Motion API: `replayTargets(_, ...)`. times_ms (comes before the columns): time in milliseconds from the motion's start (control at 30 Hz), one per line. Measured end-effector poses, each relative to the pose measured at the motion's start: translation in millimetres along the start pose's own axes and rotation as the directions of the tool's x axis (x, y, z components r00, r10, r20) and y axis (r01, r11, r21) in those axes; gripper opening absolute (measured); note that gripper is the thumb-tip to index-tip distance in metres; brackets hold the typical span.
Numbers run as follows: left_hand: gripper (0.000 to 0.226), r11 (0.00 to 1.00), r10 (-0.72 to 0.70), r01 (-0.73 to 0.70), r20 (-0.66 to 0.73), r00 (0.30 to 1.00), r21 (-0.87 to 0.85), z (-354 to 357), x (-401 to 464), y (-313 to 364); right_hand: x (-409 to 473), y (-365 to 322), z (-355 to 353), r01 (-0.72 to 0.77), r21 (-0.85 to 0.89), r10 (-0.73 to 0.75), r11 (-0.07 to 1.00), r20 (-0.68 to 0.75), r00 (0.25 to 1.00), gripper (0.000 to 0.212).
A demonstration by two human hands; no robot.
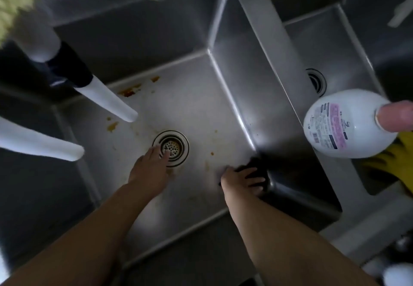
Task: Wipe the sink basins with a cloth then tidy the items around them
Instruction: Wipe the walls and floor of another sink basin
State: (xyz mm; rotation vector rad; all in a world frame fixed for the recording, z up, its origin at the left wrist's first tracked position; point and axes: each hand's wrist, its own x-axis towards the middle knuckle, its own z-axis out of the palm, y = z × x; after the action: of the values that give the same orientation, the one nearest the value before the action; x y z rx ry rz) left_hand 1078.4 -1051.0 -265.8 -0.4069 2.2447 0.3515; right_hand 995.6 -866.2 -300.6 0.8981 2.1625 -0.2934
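Right hand (240,179): pressing spread fingers on the dark cloth (257,169) in the basin (196,98) corner. Left hand (149,169): open, fingertips touching the drain (171,148), left of the cloth.

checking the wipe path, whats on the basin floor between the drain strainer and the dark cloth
In the head view, only bare steel basin floor with a few small orange-brown food specks separates the drain strainer from the dark cloth.

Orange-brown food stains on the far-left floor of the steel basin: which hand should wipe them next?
Probably the right hand: it already presses the dark cloth against the basin floor. The left hand is nearer the stains but holds nothing, its fingers on the round metal drain strainer.
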Motion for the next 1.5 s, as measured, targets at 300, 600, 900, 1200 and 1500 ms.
replayTargets(300, 0.067, 0.997, -0.061, 0.059, 0.059, 0.996, 0.042, 17, 19, -1, -2, -53, 5, 0.097, 0.315, -0.039, 0.944, -0.185, 0.982, 0.075)
replayTargets(600, 0.067, 0.992, -0.078, 0.076, 0.019, 0.997, 0.099, 31, 25, 4, 11, -73, 23, 0.028, 0.356, 0.036, 0.934, -0.172, 0.984, 0.075)
replayTargets(900, 0.070, 0.995, -0.087, 0.090, -0.044, 0.995, 0.054, 40, 27, 4, 1, -121, 34, 0.417, 0.107, -0.394, 0.903, -0.186, 0.900, 0.074)
replayTargets(1200, 0.070, 0.995, -0.088, 0.091, -0.059, 0.994, 0.037, 38, 23, 7, 43, -99, 17, 0.766, -0.444, -0.884, 0.464, -0.180, 0.431, 0.069)
replayTargets(1500, 0.078, 0.993, -0.070, 0.070, -0.012, 0.998, 0.094, 31, 21, 6, 37, -94, 32, 0.716, -0.217, -0.744, 0.663, -0.297, 0.599, 0.062)
